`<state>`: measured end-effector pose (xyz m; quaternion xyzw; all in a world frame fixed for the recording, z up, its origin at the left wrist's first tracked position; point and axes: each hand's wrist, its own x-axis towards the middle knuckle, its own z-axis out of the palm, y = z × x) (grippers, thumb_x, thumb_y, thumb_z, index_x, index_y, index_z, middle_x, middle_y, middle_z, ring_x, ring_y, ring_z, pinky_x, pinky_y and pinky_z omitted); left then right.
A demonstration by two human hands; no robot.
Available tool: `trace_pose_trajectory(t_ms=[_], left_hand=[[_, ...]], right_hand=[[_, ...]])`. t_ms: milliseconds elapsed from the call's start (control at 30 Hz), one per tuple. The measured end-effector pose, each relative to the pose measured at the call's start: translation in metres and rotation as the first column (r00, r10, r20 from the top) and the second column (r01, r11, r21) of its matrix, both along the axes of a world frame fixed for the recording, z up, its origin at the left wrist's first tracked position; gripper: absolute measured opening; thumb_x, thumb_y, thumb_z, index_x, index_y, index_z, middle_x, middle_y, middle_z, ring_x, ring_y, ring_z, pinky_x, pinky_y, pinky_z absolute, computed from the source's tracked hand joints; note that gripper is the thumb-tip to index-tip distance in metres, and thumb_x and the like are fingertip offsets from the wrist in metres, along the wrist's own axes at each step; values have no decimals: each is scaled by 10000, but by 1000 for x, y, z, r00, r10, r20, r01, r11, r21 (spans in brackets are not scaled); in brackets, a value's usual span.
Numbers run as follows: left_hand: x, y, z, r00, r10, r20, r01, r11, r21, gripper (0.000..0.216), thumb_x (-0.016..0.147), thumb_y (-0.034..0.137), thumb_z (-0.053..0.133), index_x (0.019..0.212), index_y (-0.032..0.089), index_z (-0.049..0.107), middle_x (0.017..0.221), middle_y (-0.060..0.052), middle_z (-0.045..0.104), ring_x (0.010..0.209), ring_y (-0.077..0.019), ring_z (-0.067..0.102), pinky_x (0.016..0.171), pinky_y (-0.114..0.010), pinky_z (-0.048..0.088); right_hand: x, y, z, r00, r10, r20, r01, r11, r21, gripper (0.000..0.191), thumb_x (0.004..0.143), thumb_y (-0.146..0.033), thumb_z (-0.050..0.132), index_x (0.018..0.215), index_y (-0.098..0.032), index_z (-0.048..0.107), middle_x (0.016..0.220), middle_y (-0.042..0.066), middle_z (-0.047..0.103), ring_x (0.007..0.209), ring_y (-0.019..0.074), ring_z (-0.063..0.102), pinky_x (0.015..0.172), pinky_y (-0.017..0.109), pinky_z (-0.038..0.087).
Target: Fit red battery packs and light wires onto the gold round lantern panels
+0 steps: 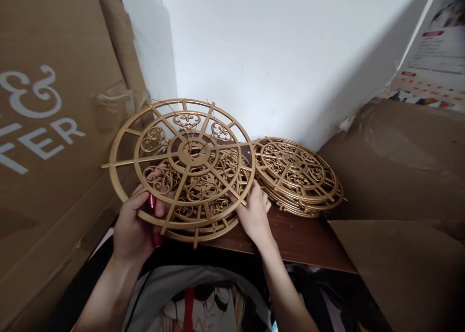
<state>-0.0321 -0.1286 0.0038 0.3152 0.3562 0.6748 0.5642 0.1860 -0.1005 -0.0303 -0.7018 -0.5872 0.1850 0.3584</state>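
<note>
Your left hand clasps gold frame, red object; right hand curls round frame's edge. Tilting could snag loose wires.

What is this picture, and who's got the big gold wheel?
No robot here: just a person using bare hands. They wear the camera on their head, so you look forward and down, as they do. Their left hand holds the patterned gold wheel by its edge, with something shiny and red too. Their right hand is at the other side; its grip is partly hidden. Another wheel shows underneath. A stack of similar wheels sits on the brown table.
</note>
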Motion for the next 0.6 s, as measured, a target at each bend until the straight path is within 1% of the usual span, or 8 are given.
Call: trace_pose_trajectory(t_ms=[133, 267, 333, 367, 433, 500, 533, 600], left_hand=[[1, 4, -6, 1000, 2, -19, -1, 1000, 30, 438, 748, 314, 572, 1166, 181, 586, 468, 65, 504, 252, -106, 370, 198, -196, 291], [2, 5, -12, 1000, 2, 18, -3, 1000, 22, 390, 746, 314, 578, 1103, 163, 625, 436, 62, 478, 267, -108, 383, 220, -193, 319], [1, 4, -13, 1000, -17, 22, 17, 1000, 24, 385, 743, 312, 586, 1094, 162, 634, 441, 56, 486, 275, -105, 387, 231, -190, 331], [0, 3, -12, 999, -26, 21, 26, 999, 23, 388, 742, 311, 589, 1097, 162, 636, 445, 53, 492, 276, -105, 390, 234, -191, 336], [-1, 3, -11, 999, -33, 29, 32, 999, 32, 403, 734, 313, 593, 1105, 163, 637, 446, 51, 495, 276, -106, 392, 236, -193, 339], [-2, 2, -8, 999, -23, 36, 22, 999, 34, 414, 719, 305, 596, 1106, 163, 641, 433, 48, 491, 277, -107, 392, 234, -190, 332], [-2, 2, -6, 999, -17, 37, 16, 999, 27, 418, 709, 298, 599, 1102, 162, 644, 423, 44, 489, 282, -110, 396, 232, -187, 325], [-2, 2, -4, 999, -9, 36, 9, 1000, 6, 417, 691, 291, 603, 1086, 164, 651, 400, 41, 481, 288, -118, 399, 225, -189, 319]], right_hand=[[4, 2, -4, 966, 15, -256, 4, 997, 74, 536, 791, -485, 584, 1234, -206, 472, 1235, 131, 587, 1161, 298, 510, 1034, 527, 316], [0, 1, -8, 858, 83, -508, 18, 981, 191, 492, 748, -397, 647, 1174, -211, 485, 1170, 105, 603, 1055, 228, 580, 975, 436, 420], [-6, 1, -5, 761, 87, -643, 74, 973, 219, 530, 710, -360, 687, 1174, -212, 477, 1196, 105, 583, 1049, 212, 589, 956, 409, 447], [-8, 2, -3, 687, 75, -723, 121, 969, 215, 563, 688, -346, 706, 1179, -213, 465, 1197, 101, 579, 1046, 207, 594, 950, 402, 456], [-13, 4, 1, 505, 36, -863, 194, 969, 153, 610, 643, -327, 740, 1172, -208, 461, 1133, 80, 602, 1006, 200, 614, 936, 402, 472], [-15, 5, 5, 369, 18, -929, 173, 981, 87, 567, 616, -323, 758, 1107, -185, 511, 1027, 58, 635, 949, 195, 631, 924, 403, 483], [-16, 5, 6, 340, 19, -940, 148, 986, 73, 517, 612, -327, 762, 1055, -174, 544, 981, 50, 645, 925, 192, 633, 917, 398, 488], [-16, 4, 8, 321, 28, -947, 119, 990, 70, 448, 616, -328, 766, 991, -169, 578, 943, 36, 650, 897, 178, 632, 903, 379, 499]])
